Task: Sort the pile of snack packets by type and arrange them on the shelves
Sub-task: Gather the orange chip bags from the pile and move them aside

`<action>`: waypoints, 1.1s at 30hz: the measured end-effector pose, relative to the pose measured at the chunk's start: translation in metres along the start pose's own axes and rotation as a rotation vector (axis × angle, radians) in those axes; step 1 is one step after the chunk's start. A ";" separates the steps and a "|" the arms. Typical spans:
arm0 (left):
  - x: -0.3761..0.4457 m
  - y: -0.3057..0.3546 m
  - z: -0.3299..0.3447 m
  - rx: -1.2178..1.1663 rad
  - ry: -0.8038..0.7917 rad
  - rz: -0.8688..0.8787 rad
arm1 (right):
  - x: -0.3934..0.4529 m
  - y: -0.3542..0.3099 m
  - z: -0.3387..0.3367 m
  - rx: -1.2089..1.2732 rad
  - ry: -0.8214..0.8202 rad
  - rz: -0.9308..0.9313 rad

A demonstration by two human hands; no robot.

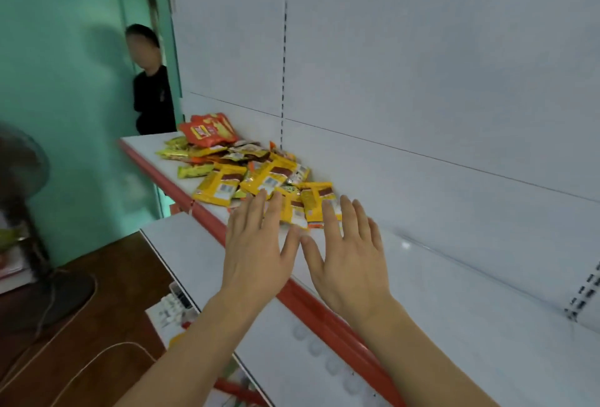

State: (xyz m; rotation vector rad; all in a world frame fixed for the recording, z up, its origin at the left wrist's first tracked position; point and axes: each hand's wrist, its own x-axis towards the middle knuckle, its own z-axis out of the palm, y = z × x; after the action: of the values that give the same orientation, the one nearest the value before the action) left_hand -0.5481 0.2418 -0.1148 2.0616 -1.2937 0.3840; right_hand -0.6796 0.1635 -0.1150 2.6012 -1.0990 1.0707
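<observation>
A pile of snack packets [246, 166] lies on the white upper shelf [454, 293] with its red front edge. Most are yellow packets [218, 187]; orange-red packets [207, 130] lie at the far end and several narrow yellow-green ones [194, 170] at the left. My left hand [256, 244] and my right hand [349, 251] are held flat, palms down, fingers spread, side by side just before the near end of the pile. The fingertips of both hands overlap the nearest yellow packets. Neither hand holds anything.
A lower white shelf [194, 257] juts out below left. A person in dark clothes [152, 95] stands beyond the shelf's far end by a green wall. A standing fan [22, 186] and cables are on the brown floor at left.
</observation>
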 end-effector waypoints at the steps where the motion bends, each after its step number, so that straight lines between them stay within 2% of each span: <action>1: 0.005 -0.019 -0.005 0.014 0.011 -0.022 | 0.010 -0.015 0.011 0.015 -0.006 -0.018; 8: 0.047 -0.157 -0.043 0.076 0.058 -0.123 | 0.072 -0.124 0.088 0.040 -0.050 -0.092; 17: 0.115 -0.304 -0.078 0.087 0.001 -0.061 | 0.137 -0.244 0.164 -0.002 -0.120 -0.010; 24: 0.169 -0.380 -0.070 0.053 -0.081 -0.010 | 0.195 -0.282 0.225 -0.075 -0.120 0.078; 28: 0.216 -0.421 -0.053 0.086 -0.122 0.077 | 0.239 -0.292 0.264 -0.094 -0.056 0.116; 33: 0.288 -0.453 -0.030 0.061 -0.168 0.181 | 0.295 -0.299 0.304 -0.113 -0.054 0.201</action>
State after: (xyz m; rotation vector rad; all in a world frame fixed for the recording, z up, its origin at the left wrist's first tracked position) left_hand -0.0130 0.1956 -0.1027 2.0692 -1.5939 0.3398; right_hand -0.1652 0.1005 -0.1022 2.4872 -1.4152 0.9478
